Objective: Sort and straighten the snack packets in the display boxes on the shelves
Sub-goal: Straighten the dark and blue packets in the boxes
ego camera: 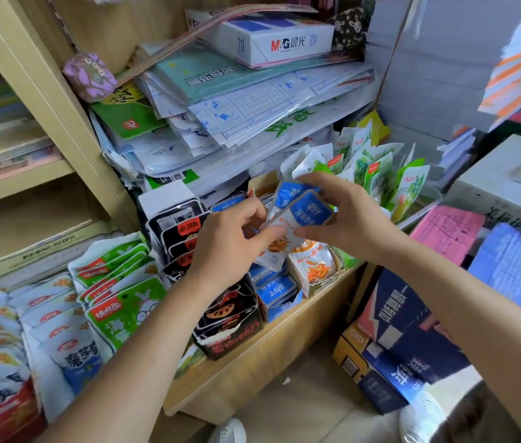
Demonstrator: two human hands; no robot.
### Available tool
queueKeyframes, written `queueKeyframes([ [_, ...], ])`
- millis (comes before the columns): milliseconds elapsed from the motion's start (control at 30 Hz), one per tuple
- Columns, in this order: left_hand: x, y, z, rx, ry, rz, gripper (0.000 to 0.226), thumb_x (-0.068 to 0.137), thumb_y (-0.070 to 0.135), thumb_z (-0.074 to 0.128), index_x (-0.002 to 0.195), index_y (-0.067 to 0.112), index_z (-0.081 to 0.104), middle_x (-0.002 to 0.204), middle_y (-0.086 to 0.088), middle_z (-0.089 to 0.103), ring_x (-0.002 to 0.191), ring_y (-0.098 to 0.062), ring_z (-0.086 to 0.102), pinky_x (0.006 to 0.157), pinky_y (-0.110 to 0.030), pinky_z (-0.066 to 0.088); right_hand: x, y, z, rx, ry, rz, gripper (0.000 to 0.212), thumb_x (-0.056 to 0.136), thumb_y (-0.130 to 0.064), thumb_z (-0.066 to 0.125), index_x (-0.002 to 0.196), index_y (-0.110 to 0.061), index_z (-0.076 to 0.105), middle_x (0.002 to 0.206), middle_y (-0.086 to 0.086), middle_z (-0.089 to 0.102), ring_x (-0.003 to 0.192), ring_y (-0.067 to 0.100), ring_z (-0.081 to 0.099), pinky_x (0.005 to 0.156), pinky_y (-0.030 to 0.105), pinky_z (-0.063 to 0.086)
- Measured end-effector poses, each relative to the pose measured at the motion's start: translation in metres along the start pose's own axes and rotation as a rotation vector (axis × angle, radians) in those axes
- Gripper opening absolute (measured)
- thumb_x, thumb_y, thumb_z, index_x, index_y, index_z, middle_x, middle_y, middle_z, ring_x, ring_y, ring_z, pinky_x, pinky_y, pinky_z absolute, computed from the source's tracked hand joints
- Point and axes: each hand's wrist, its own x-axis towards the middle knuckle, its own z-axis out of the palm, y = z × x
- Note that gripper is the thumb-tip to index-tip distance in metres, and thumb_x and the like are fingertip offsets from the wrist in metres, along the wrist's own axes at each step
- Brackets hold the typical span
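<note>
Pinching blue-and-white foil snack packets (308,212) by the lower corner with left hand (227,241), clasping upper edge in curled right hand (348,219).

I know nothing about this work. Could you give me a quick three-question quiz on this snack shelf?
1. True or false: the left hand and right hand both hold blue packets.
2. What tops the paper pile? A) white box B) bottle C) shoe
3. Fill in: the rear packets beyond the right hand are mostly ___ and white.
Key: 1 true; 2 A; 3 green.
</note>
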Motion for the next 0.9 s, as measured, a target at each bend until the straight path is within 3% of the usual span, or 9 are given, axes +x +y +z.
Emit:
queueKeyframes([
  [100, 0.0, 0.001, -0.001, 0.088, 0.012, 0.028, 0.019, 0.083, 0.043, 0.079, 0.074, 0.036, 0.063, 0.064, 0.019, 0.062, 0.058, -0.007, 0.056, 0.055, -0.027, 0.045, 0.003, 0.004, 0.0, -0.136, 0.052, 0.041, 0.04, 0.069, -0.031, 0.089, 0.094, -0.016, 0.063, 0.095, 0.004, 0.069, 0.086, 0.026, 0.067, 0.068, 0.05, 0.056],
  [167, -0.001, 0.001, -0.005, 0.152, -0.004, 0.046, 0.013, 0.08, 0.047, 0.08, 0.088, 0.039, 0.072, 0.072, 0.019, 0.064, 0.065, -0.004, 0.058, 0.059, -0.028, 0.048, 0.004, 0.004, -0.001, -0.196, 0.057, 0.013, 0.037, 0.07, -0.03, 0.089, 0.087, -0.013, 0.062, 0.087, 0.005, 0.069, 0.078, 0.023, 0.064, 0.067, 0.046, 0.054],
  [233, 0.0, -0.002, -0.014, 0.236, 0.021, 0.064, 0.032, 0.078, 0.054, 0.077, 0.107, 0.042, 0.073, 0.089, 0.024, 0.065, 0.084, -0.005, 0.061, 0.073, -0.028, 0.05, 0.006, 0.003, -0.004, -0.21, 0.076, -0.005, 0.033, 0.073, -0.026, 0.088, 0.089, -0.012, 0.063, 0.083, 0.004, 0.068, 0.075, 0.022, 0.063, 0.064, 0.043, 0.053],
  [300, 0.003, -0.009, -0.028, 0.383, 0.112, 0.105, 0.048, 0.077, 0.061, 0.07, 0.118, 0.037, 0.071, 0.103, 0.024, 0.066, 0.1, -0.008, 0.057, 0.084, -0.028, 0.041, 0.008, 0.002, -0.008, -0.159, 0.138, 0.002, 0.033, 0.075, -0.022, 0.086, 0.099, -0.012, 0.066, 0.088, 0.004, 0.071, 0.079, 0.022, 0.068, 0.069, 0.045, 0.058],
  [367, 0.005, -0.018, -0.039, 0.528, 0.155, 0.064, 0.053, 0.075, 0.061, 0.066, 0.121, 0.035, 0.07, 0.114, 0.017, 0.069, 0.111, -0.012, 0.053, 0.089, -0.028, 0.031, 0.01, 0.0, -0.01, -0.032, 0.21, 0.005, 0.036, 0.078, -0.014, 0.085, 0.11, -0.014, 0.07, 0.098, 0.0, 0.074, 0.087, 0.011, 0.072, 0.074, 0.033, 0.061],
  [433, 0.005, -0.025, -0.045, 0.639, 0.11, -0.012, 0.057, 0.073, 0.066, 0.062, 0.122, 0.037, 0.069, 0.12, 0.018, 0.067, 0.119, -0.014, 0.049, 0.094, -0.029, 0.025, 0.012, -0.003, -0.006, 0.074, 0.29, -0.001, 0.03, 0.079, -0.009, 0.083, 0.108, -0.013, 0.073, 0.095, -0.003, 0.075, 0.083, 0.002, 0.071, 0.073, 0.021, 0.057],
  [667, 0.001, -0.025, -0.041, 0.665, -0.013, -0.092, 0.031, 0.077, 0.066, 0.069, 0.103, 0.051, 0.073, 0.122, 0.007, 0.065, 0.118, -0.015, 0.047, 0.098, -0.029, 0.027, 0.033, -0.003, 0.023, 0.12, 0.392, 0.0, 0.022, 0.082, -0.007, 0.079, 0.102, -0.015, 0.075, 0.089, -0.016, 0.072, 0.075, -0.007, 0.067, 0.068, 0.009, 0.048],
  [800, -0.001, -0.029, -0.044, 0.632, -0.047, -0.132, 0.025, 0.075, 0.064, 0.072, 0.098, 0.054, 0.074, 0.128, 0.007, 0.062, 0.12, -0.022, 0.047, 0.098, -0.03, 0.028, 0.046, 0.001, 0.032, 0.031, 0.236, 0.037, 0.024, 0.084, -0.012, 0.079, 0.107, -0.016, 0.074, 0.087, -0.013, 0.073, 0.074, -0.006, 0.067, 0.064, 0.01, 0.049],
  [900, -0.002, -0.031, -0.045, 0.572, -0.009, -0.058, 0.016, 0.076, 0.056, 0.076, 0.09, 0.048, 0.077, 0.112, 0.016, 0.067, 0.117, -0.015, 0.051, 0.097, -0.03, 0.028, 0.049, -0.001, 0.027, -0.177, 0.032, -0.002, 0.022, 0.084, -0.011, 0.078, 0.104, -0.017, 0.072, 0.077, -0.015, 0.065, 0.064, -0.015, 0.058, 0.058, 0.005, 0.04],
])
